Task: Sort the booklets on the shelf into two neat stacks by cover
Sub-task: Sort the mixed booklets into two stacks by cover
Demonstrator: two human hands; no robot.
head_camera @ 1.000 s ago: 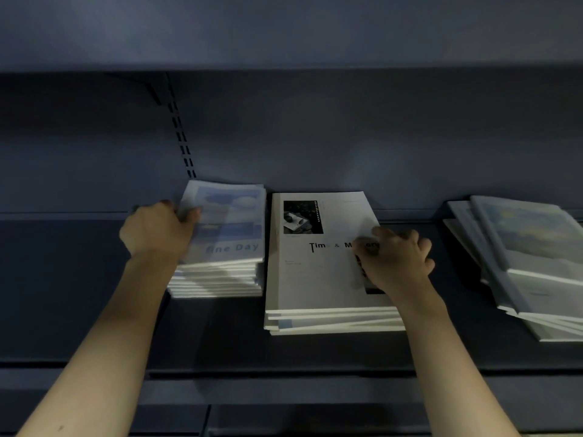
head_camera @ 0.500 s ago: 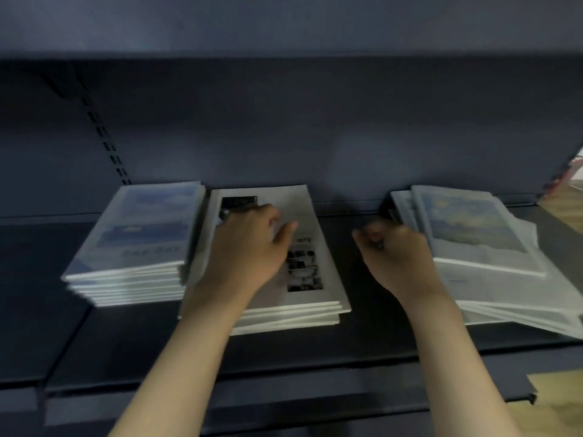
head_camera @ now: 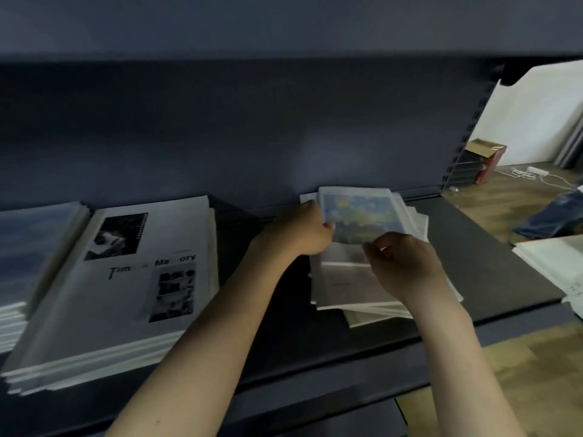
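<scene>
Booklets on the dark shelf [head_camera: 492, 247]: a loose, fanned pile [head_camera: 356, 279] at right, topped by a painted-cover booklet [head_camera: 359, 216]. Left hand [head_camera: 303, 231] grips its left edge, fingers curled; right hand [head_camera: 400, 263] pinches its near edge. "Time & Memory" stack [head_camera: 126, 279] and blue-cover stack [head_camera: 28, 247] lie squared at left. Risk: lifting may drag the slick booklets beneath, sliding them off the shelf front; cover is blurred, so misfiling is possible.

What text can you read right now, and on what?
"Tim" and "Me ory", with gaps: white booklet atop the middle stack.
Vertical print beside its upper photo: too small.
Painted-cover booklet in both hands: no legible text.
Blue stack, far left: blurred.
</scene>
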